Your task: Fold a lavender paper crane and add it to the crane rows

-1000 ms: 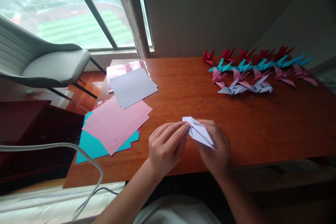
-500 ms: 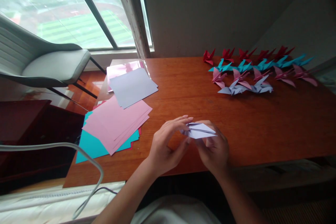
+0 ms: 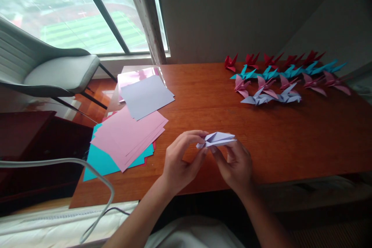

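Observation:
A piece of folded pale lavender paper (image 3: 219, 138) is held over the near part of the wooden table, its narrow point towards the right. My left hand (image 3: 181, 159) pinches its left end between thumb and fingers. From below and the right, my right hand (image 3: 236, 164) grips it, the thumb at its lower edge and the fingers partly hidden behind the paper. Two pale lavender paper cranes (image 3: 261, 97) stand farther back on the right, in front of rows of pink cranes (image 3: 287, 84), turquoise cranes (image 3: 292, 71) and red cranes (image 3: 271, 60).
Left of my hands lie lavender sheets (image 3: 148, 97), pink sheets (image 3: 130, 131) and turquoise sheets (image 3: 101, 162), with red edges showing beneath. A shiny packet (image 3: 124, 79) lies behind them. A grey cable (image 3: 99, 176) curves past the table's left corner. A chair (image 3: 64, 68) stands by the window.
The folded paper has tilted and shifted slightly left, so a raised flap and the gap between its layers show. My left fingers have drawn back a little; both hands still hold it.

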Demonstrator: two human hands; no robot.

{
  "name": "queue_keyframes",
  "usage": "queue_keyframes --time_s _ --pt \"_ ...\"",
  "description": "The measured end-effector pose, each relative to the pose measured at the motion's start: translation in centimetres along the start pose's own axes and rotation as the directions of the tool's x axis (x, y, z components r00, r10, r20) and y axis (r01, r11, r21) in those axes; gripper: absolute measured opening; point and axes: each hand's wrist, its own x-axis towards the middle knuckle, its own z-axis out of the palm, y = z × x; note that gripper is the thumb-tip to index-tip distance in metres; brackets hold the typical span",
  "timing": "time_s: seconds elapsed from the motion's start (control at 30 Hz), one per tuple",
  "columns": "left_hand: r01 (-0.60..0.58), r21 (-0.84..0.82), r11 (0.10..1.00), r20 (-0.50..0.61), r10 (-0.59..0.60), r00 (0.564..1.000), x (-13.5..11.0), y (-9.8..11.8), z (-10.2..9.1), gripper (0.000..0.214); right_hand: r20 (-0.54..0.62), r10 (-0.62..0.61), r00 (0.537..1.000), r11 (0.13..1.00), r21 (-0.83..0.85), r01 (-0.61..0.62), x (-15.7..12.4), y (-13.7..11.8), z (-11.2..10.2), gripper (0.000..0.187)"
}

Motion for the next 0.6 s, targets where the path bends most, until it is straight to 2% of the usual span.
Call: queue_keyframes --time_s 0.33,0.43,0.6 --pt "-0.042 0.039 0.998 -0.044 0.043 0.998 0.63 0.2 0.01 0.013 0.012 0.023 1.0 1.0 -0.009 -0.023 0.44 -0.37 -0.03 0.016" --pt "-0.009 0.014 1.0 -0.044 0.009 0.999 0.57 -0.03 0.01 0.012 0.025 0.027 0.999 1.0 0.001 -0.027 0.53 -0.44 -0.07 0.016" --pt "0.107 -0.084 0.991 -0.06 -0.113 0.992 0.09 -0.58 0.17 0.015 0.044 0.054 0.998 0.999 0.008 -0.054 0.47 -0.41 -0.07 0.019"
